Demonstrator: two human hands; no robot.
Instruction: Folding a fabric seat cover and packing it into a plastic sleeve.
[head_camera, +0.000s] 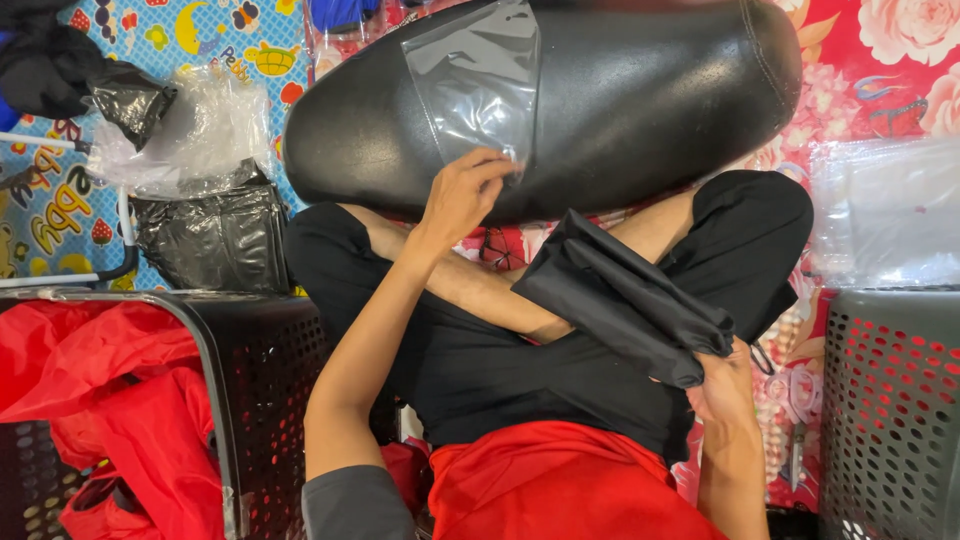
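- Head view: a folded black cloth item (620, 300) is held in the right hand (725, 385), low on the right, just above the crossed legs (470, 350). The fingers are closed tight around its end, likely so that the folds are kept together.
- A clear plastic bag (478, 85) is pinched at its lower edge by the left hand (462, 195), with finger and thumb pressed together on it.
- The bag is laid flat on a big black cushion (620, 100), probably so that it is kept smooth and easy to grab.
- More clear bags (190, 135) are piled at the upper left, and another stack (885, 210) is seen on the right.
- A dark basket (265, 390) full of red cloth (110, 400) is placed on the left, and a grey basket (890, 410) on the right, both within easy reach.
- A bright patterned mat (60, 200) is spread under everything.
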